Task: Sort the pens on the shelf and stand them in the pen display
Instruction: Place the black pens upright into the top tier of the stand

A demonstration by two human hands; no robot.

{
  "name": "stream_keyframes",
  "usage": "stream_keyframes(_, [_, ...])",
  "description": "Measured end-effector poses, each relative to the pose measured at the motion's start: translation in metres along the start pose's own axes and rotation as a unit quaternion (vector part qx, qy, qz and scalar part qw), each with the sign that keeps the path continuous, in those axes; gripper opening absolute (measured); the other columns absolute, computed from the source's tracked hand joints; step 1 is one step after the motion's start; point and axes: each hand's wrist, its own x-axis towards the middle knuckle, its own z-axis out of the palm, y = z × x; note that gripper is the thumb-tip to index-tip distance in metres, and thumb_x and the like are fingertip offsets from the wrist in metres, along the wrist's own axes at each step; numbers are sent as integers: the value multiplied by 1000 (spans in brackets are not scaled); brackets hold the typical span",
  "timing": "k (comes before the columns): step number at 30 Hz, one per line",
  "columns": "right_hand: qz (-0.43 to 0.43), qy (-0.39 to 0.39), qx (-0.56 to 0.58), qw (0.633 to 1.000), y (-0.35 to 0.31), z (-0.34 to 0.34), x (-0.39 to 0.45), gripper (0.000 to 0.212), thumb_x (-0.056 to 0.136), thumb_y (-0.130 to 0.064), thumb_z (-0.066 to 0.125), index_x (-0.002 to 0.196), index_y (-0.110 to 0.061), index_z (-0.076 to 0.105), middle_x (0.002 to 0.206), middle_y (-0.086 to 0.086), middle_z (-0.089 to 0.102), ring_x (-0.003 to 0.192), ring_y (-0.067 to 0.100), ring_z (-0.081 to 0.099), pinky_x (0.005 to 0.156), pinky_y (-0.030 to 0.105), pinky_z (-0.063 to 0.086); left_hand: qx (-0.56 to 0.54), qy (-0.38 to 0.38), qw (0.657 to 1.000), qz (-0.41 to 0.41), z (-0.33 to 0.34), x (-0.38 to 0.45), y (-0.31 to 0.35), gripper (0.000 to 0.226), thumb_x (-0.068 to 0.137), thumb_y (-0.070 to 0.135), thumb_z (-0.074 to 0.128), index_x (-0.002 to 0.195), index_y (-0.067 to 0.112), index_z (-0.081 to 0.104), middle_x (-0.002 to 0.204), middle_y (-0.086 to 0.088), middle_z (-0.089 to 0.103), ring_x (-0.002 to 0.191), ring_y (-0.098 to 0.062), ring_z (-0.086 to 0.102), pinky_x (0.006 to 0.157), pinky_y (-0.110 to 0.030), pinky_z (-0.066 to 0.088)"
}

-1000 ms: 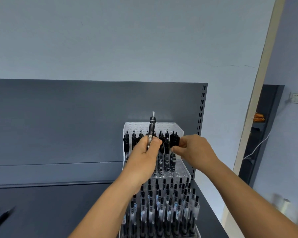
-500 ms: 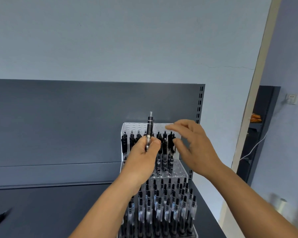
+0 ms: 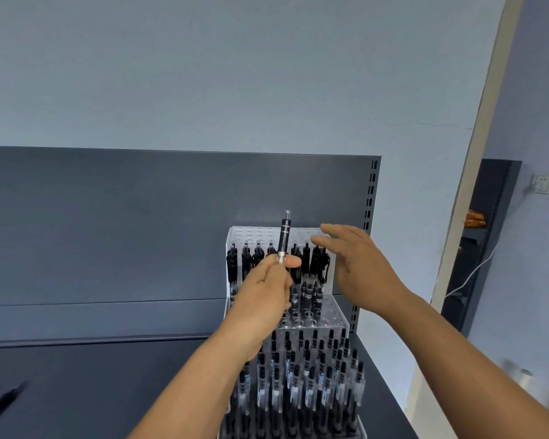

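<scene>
A clear stepped pen display (image 3: 333, 315) stands on the dark shelf (image 3: 108, 384) against its back panel. Several black pens fill its upper row (image 3: 308, 264) and its lower tiers (image 3: 311, 375). My left hand (image 3: 267, 296) holds one black pen (image 3: 283, 239) upright in front of the upper row, pinched near its clear lower end. My right hand (image 3: 358, 267) hovers to the right of the upper row with fingers straight and spread, holding nothing.
Loose black pens (image 3: 0, 403) lie blurred at the shelf's left edge. The shelf's slotted upright (image 3: 370, 198) rises just behind the display. To the right are a doorway frame (image 3: 476, 153), a dark cabinet and a wall socket (image 3: 542, 183).
My right hand let go of the pens in the upper row, opened and drew back to the right. The left hand with its pen stayed almost still.
</scene>
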Motion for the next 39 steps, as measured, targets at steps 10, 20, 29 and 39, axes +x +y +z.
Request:
stream_keyframes(10, [-15, -43, 66, 997, -4, -9, 3, 54, 92, 8, 37, 136, -20, 49, 145, -8, 42, 141, 10, 25, 108, 7, 9, 18, -24, 1000, 1, 0, 0, -1, 21, 99, 16, 45, 105, 23, 64, 96, -6, 63, 76, -7, 53, 76, -15, 47])
stream_keyframes(20, [73, 3, 345, 936, -34, -33, 3, 11, 87, -17, 65, 90, -26, 70, 78, 9, 70, 75, 23, 65, 78, 38, 54, 48, -16, 998, 34, 9, 0, 2, 15, 89, 12, 63, 99, 21, 70, 76, 13, 67, 64, 9, 60, 65, -5, 44])
stream_keyframes(29, [178, 209, 235, 933, -8, -37, 13, 12, 94, -29, 53, 95, -23, 64, 73, -9, 67, 63, 3, 66, 80, 37, 55, 426, 9, 889, 169, -10, -8, 3, 27, 97, 25, 48, 121, 30, 62, 113, 15, 63, 100, -1, 57, 90, -18, 46])
stream_keyframes(39, [167, 119, 132, 970, 6, -7, 7, 19, 94, -32, 53, 101, -17, 63, 81, -1, 69, 78, 20, 67, 75, 36, 54, 493, -14, 855, 159, -20, -15, -4, 22, 97, 31, 47, 112, 32, 64, 106, 16, 63, 96, -1, 56, 86, -23, 50])
